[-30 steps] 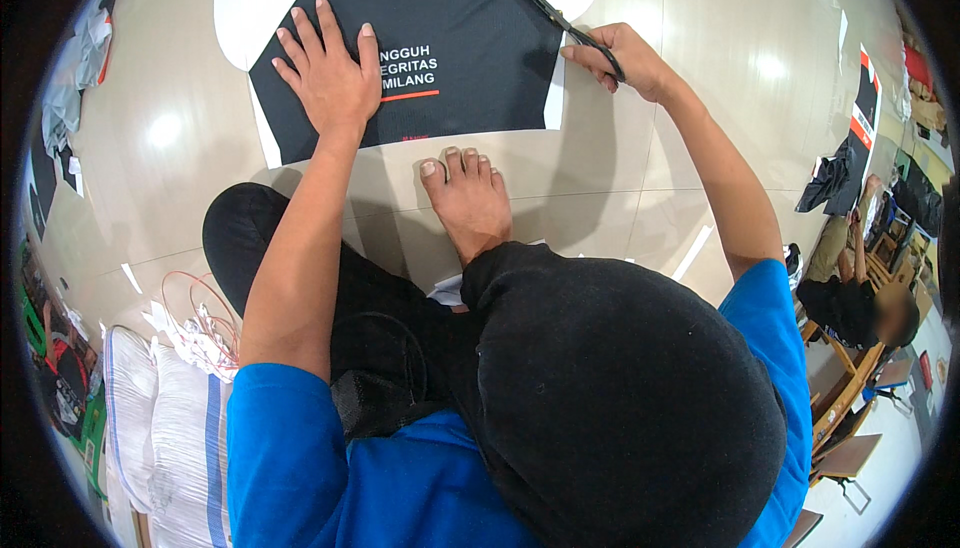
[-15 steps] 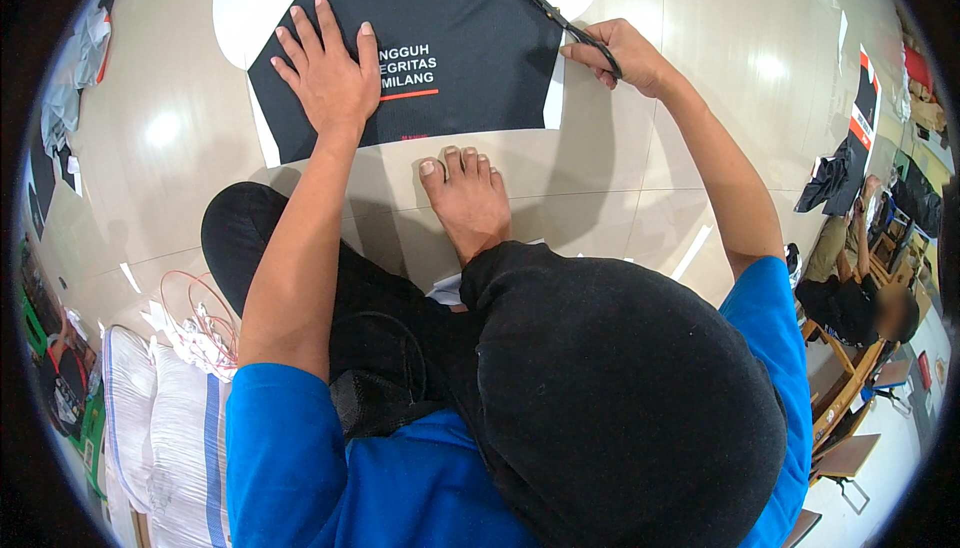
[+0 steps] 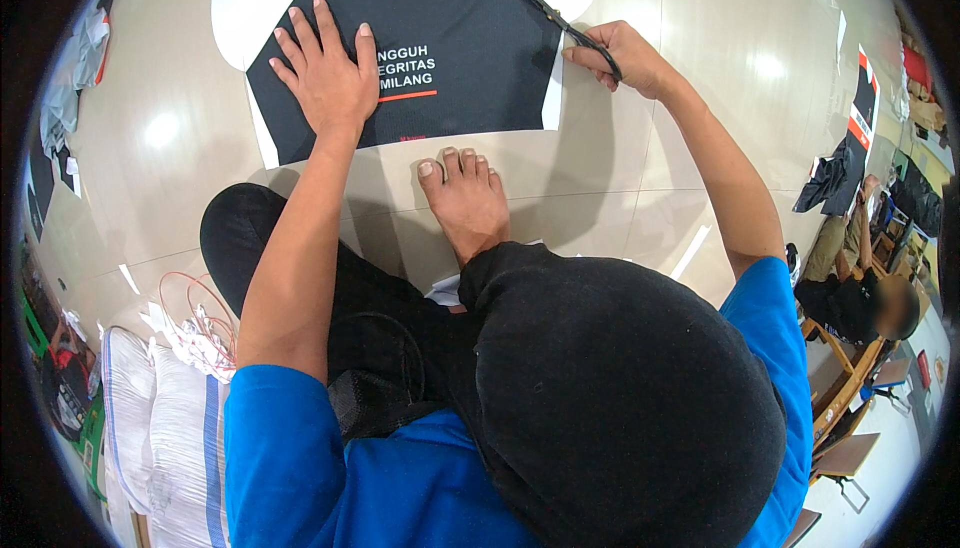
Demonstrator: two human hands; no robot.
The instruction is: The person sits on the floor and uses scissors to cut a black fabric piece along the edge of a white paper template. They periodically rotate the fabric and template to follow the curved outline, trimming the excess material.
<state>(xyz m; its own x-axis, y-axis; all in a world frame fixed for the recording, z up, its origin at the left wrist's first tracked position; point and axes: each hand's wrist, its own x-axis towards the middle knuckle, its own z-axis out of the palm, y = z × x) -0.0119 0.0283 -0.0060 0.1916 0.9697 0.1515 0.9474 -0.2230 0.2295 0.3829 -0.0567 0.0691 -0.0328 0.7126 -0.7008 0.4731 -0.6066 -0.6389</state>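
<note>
A piece of black printed fabric (image 3: 470,38) with white edges and an orange-red line lies flat on the floor ahead of me. My left hand (image 3: 328,73) rests on its left part, fingers spread and palm down, covering some of the print. At the fabric's right edge, my right hand (image 3: 622,56) is closed round the handles of a pair of black scissors (image 3: 556,18). Their blades point up and left along the border between black cloth and white margin. My bare foot (image 3: 466,193) is on the floor just below the fabric's near edge.
White stuffed sacks (image 3: 180,438) and a tangle of orange cord (image 3: 200,318) lie at the lower left. Thin white strips (image 3: 692,253) are scattered on the tiles (image 3: 600,208). Far right, another person (image 3: 850,303) sits near wooden furniture; a black-and-orange printed piece (image 3: 858,138) lies nearby.
Hardly anything differs: both hands and the scissors keep almost the same place on the fabric. At the far left edge, a red-and-dark shape by the green crates has shifted.
</note>
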